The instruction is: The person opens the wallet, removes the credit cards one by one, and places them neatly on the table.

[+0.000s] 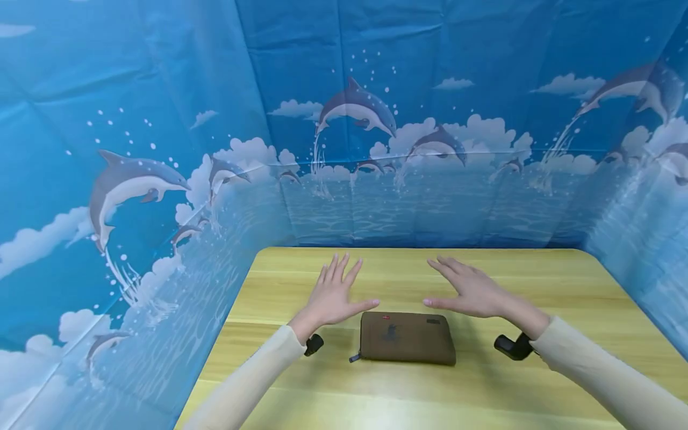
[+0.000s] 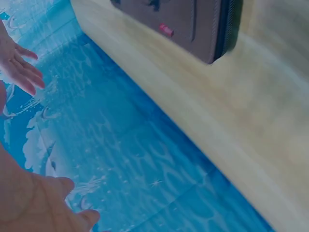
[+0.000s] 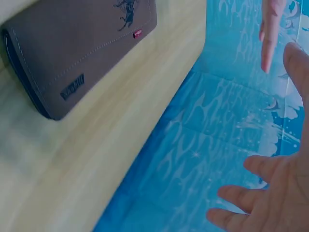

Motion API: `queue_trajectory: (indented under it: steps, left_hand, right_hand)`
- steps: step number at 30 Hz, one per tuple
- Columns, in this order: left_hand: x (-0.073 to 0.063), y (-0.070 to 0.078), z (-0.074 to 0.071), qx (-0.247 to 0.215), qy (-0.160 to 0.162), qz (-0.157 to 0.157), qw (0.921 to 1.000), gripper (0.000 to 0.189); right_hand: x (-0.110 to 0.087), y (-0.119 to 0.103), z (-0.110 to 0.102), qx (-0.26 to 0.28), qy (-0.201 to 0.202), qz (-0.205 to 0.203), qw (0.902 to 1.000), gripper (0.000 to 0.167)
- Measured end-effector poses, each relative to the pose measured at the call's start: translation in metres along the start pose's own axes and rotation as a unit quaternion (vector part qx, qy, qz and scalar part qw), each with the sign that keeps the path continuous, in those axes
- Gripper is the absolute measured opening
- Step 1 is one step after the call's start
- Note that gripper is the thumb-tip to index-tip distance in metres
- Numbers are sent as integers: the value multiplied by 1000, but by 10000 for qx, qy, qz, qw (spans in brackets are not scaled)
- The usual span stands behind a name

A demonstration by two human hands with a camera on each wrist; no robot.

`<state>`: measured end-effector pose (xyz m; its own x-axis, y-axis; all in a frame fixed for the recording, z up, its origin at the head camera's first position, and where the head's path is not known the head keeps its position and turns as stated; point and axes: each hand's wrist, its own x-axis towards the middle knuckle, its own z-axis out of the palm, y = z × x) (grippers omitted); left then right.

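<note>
A brown zip wallet (image 1: 407, 338) lies flat on the wooden table, its zipper pull (image 1: 355, 358) sticking out at the left corner. It bears a small red tag, a dark printed figure and a dark label, seen close up on the wallet (image 3: 82, 53) in the right wrist view. My left hand (image 1: 330, 297) hovers beyond the wallet's upper left, fingers spread, holding nothing. Opposite it, my right hand (image 1: 475, 291) hovers at the upper right with fingers extended and nothing held. Both thumbs point inward, apart from the wallet. In the left wrist view the wallet (image 2: 193, 29) shows only in part.
The light wooden tabletop (image 1: 398, 275) has rounded far corners. Blue sheets (image 1: 301, 209) printed with dolphins, clouds and water hang behind it and along both sides. A dark wrist mount (image 1: 514, 346) sits under the right wrist, another (image 1: 314, 344) under the left.
</note>
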<state>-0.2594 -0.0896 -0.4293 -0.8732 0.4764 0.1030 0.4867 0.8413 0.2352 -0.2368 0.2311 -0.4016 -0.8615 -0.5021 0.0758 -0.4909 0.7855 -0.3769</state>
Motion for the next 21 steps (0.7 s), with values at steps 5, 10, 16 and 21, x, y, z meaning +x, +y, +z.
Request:
queue_trajectory:
  steps: [5, 10, 16, 21]
  left_hand:
    - [-5, -3, 19, -266, -125, -150, 9995, 99]
    - [-9, -8, 35, -586, -338, -402, 9969, 103]
    - [-9, -12, 56, -1090, -505, -812, 9894, 100]
    - [-12, -12, 74, -1196, -676, -1091, 9845, 102]
  right_hand:
    - [-3, 5, 17, 708, 35, 44, 9975, 91]
    - [-4, 12, 35, 1169, 150, 116, 9930, 87]
    - [-4, 24, 51, 1420, 264, 386, 9888, 86]
    - [-5, 34, 64, 1892, 55, 728, 9792, 84]
